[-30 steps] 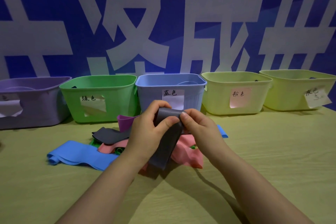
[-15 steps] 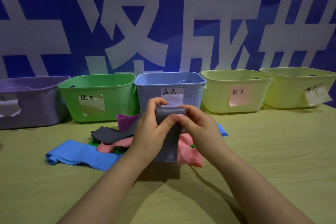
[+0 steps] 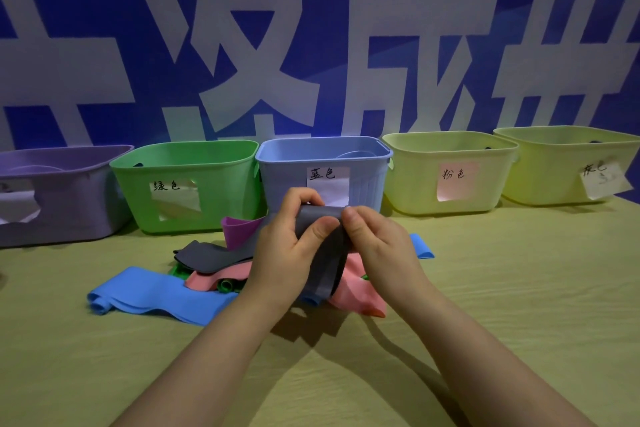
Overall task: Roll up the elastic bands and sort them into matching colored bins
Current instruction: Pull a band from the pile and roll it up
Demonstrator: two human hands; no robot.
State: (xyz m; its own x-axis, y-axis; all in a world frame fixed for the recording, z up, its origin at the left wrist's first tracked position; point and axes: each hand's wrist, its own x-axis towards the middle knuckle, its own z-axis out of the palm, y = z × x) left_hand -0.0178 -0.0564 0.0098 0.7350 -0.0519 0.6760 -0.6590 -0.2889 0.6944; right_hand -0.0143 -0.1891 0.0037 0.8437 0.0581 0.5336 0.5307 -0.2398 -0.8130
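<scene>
Above the middle of the pale wood-grain table (image 3: 519,288), in front of the ribbed blue plastic bin (image 3: 325,149), a flat grey elastic band (image 3: 327,267) is held clear of the surface by both hands. The left hand (image 3: 284,250) pinches the rolled top end, thumb on the near face and fingers curled behind. The right hand (image 3: 384,246) pinches the other side of the same roll in the same way.

The roll's axis lies left to right, parallel to the table's far edge and the row of bins. The band's long axis runs down from it, the unrolled tail hanging over a heap of loose bands. Whether its tip touches the salmon pink rubber band (image 3: 360,291) beneath cannot be told.

The likeliest trouble is the stretchy roll springing open if either thumb eases. Uneven turning by the two hands would skew the coil into a cone. A dragging tail could snag the heap.

Sorting could also go wrong. The far-right yellow-green bin (image 3: 568,139) appears to carry the grey label, yet it matches the neighbouring yellow-green bin (image 3: 450,140) in colour, so only the labels tell them apart.
</scene>
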